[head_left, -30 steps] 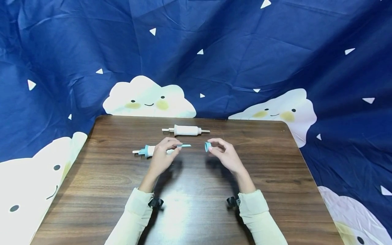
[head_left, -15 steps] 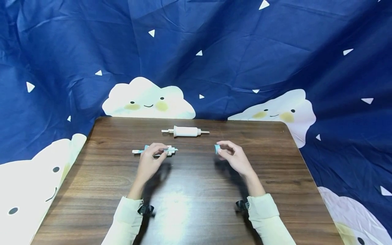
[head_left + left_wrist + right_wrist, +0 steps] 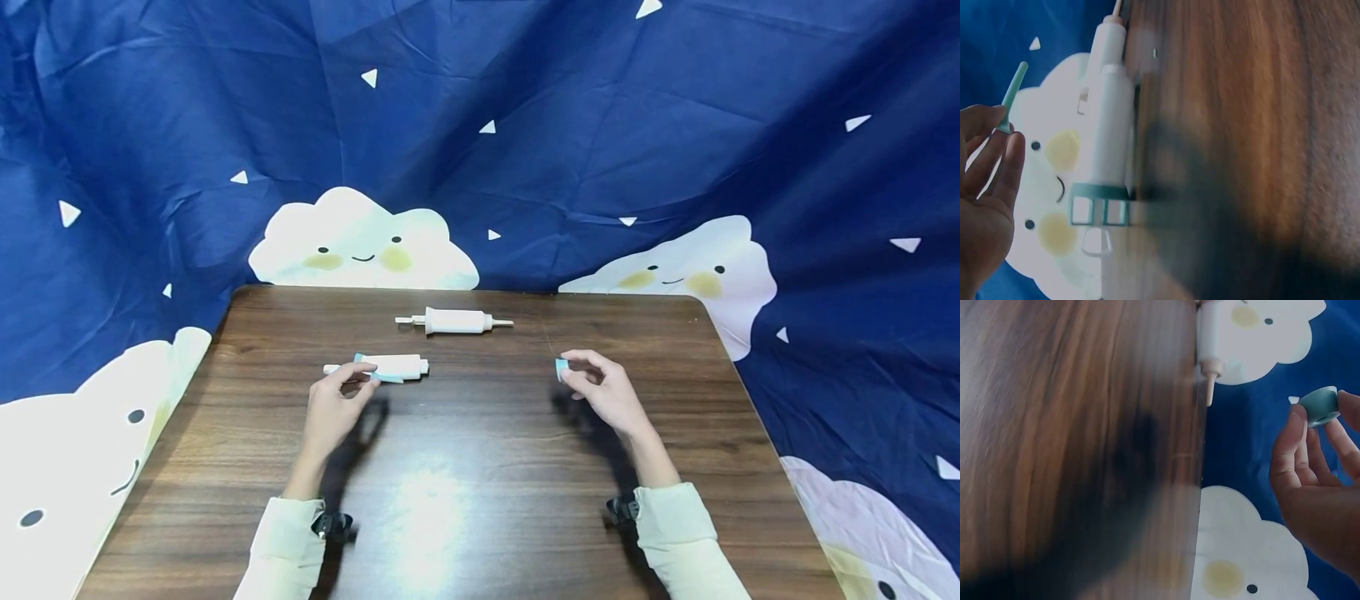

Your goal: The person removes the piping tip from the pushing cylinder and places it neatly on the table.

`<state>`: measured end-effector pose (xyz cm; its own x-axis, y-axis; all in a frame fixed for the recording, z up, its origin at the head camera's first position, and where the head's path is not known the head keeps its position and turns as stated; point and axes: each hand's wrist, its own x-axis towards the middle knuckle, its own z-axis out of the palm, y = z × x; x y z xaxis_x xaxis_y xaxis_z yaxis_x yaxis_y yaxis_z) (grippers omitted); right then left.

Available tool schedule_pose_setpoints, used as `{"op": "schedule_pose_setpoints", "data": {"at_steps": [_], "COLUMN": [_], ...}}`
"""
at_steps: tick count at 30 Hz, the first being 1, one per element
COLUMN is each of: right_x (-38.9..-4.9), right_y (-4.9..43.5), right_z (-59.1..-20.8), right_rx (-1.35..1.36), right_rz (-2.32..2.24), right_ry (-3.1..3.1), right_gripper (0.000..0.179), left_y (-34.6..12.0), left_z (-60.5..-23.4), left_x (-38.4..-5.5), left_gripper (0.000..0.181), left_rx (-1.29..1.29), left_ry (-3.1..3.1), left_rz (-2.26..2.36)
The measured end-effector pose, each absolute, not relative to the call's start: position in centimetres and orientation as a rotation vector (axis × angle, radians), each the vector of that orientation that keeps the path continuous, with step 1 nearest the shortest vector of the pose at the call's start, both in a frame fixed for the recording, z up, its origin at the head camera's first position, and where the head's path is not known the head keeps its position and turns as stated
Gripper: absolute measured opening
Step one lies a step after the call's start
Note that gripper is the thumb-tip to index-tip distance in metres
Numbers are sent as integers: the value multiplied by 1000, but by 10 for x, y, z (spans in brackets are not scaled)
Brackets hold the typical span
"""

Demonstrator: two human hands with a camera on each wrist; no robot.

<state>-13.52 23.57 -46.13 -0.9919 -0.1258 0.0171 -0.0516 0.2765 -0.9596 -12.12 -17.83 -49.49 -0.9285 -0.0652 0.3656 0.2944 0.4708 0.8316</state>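
Observation:
My left hand pinches a thin, tapered teal nozzle between thumb and fingertips, its narrow end pointing away from the hand. In the head view the nozzle overlaps a white syringe with a teal collar, lying on the table. The plunger end of that syringe is partly covered by the left hand. Well to the right, my right hand holds a small teal ring-shaped cap between thumb and fingers, raised above the table.
Farther back lies a second white syringe with a pale nozzle pointing right. Both rest on a dark wooden table with rounded far corners. A blue curtain with clouds hangs behind it. A black camera sits on each wrist.
Both hands have moved apart: the left one leftward with the nozzle, the right one rightward with the cap. More of the nearer syringe's white barrel shows now. The far syringe has stayed put.

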Motion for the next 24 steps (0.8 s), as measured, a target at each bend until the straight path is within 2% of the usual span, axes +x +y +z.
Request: {"op": "schedule_pose_setpoints", "data": {"at_steps": [24], "right_x": [-130], "right_y": [288], "right_z": [-492], "right_rx": [74], "right_rz": [-1734], "right_ry": [2554], "right_gripper": [37], "left_y": [-208], "left_z": [-531], "left_x": [-117], "left_gripper": [19], "left_rx": [16], "left_ry": [-2456], "left_rz": [-1407]}}
